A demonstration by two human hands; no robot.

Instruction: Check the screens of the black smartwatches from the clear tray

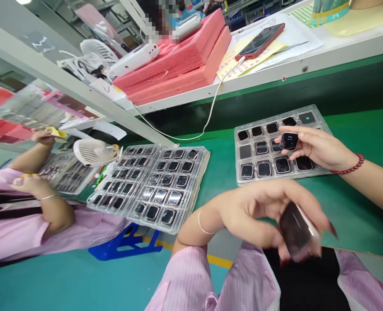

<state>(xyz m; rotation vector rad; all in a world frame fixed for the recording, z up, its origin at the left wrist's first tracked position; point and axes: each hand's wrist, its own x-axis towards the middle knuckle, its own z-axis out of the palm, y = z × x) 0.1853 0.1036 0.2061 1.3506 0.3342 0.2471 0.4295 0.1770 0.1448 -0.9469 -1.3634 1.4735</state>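
My left hand point(259, 211), close to me, is closed round a dark smartwatch body point(298, 231) with a shiny edge; motion blurs it a little. My right hand point(321, 147), with a red bead bracelet at the wrist, pinches another smartwatch body point(288, 141) whose screen shows small lit text. That hand hovers over a clear plastic tray point(240, 178) holding rows of square watch bodies, and it hides some of the right-hand pockets. In the tray's far right corner, one watch point(307, 118) shows a green dot.
Left of me lie more clear trays point(175, 226) full of watches, with a small white fan point(96, 152) beyond. A co-worker's hands point(32, 185) work at far left. A shelf above holds pink foam point(178, 65) and a phone point(261, 41) with a dangling white cable point(211, 113).
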